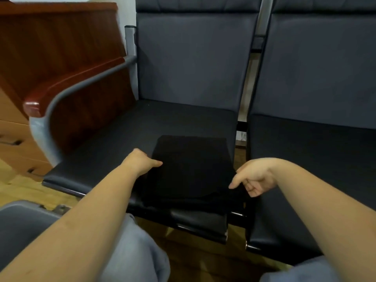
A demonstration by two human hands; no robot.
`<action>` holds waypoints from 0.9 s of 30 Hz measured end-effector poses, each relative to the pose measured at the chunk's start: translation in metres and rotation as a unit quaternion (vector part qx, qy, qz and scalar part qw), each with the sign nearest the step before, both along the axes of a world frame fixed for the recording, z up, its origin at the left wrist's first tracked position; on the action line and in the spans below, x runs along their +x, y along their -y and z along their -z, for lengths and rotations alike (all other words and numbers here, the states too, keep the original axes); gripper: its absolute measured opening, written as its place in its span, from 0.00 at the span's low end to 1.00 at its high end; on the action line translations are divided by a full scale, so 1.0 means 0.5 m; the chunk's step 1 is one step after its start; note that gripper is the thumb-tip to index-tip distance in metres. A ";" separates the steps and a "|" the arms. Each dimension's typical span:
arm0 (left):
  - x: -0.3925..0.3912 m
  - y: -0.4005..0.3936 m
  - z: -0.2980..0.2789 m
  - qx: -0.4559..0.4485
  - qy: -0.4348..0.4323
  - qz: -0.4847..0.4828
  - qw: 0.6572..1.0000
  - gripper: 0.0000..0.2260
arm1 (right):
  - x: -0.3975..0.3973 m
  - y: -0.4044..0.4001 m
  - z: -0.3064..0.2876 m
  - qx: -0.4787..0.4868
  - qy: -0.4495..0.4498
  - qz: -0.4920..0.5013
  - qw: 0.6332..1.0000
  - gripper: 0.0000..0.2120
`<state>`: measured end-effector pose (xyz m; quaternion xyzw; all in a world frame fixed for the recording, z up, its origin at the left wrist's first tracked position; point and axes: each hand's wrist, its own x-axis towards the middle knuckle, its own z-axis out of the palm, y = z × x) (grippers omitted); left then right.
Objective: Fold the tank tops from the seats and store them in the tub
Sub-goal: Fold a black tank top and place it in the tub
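A black tank top point(191, 169), folded into a flat rectangle, lies on the front right part of the left seat point(114, 143). My left hand point(142, 160) is at its left edge, thumb on top of the cloth and fingers tucked beneath, so it pinches that edge. My right hand point(252, 178) is at the right edge, thumb on the cloth and fingers curled under the side. A grey tub point(24, 218) shows at the lower left, beside my knee, its inside mostly out of view.
A second dark seat point(313, 159) stands to the right, nothing on its visible part. A wooden-topped armrest point(67, 84) borders the left seat. A wooden cabinet point(14, 127) stands at far left. My knees in light trousers fill the bottom edge.
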<state>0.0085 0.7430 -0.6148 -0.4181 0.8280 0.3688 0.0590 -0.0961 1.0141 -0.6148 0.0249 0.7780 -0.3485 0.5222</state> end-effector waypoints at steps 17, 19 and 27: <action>0.045 0.006 0.022 0.133 -0.117 0.175 0.968 0.36 | 0.084 0.040 0.029 -0.135 -0.329 0.131 0.925 0.30; 0.055 0.001 0.026 0.116 -0.128 0.218 0.961 0.32 | 0.098 0.036 0.018 -0.113 -0.354 0.071 0.926 0.34; 0.080 0.028 0.011 0.121 -0.106 0.246 0.956 0.27 | 0.133 0.068 -0.038 -0.040 -0.374 0.038 0.926 0.29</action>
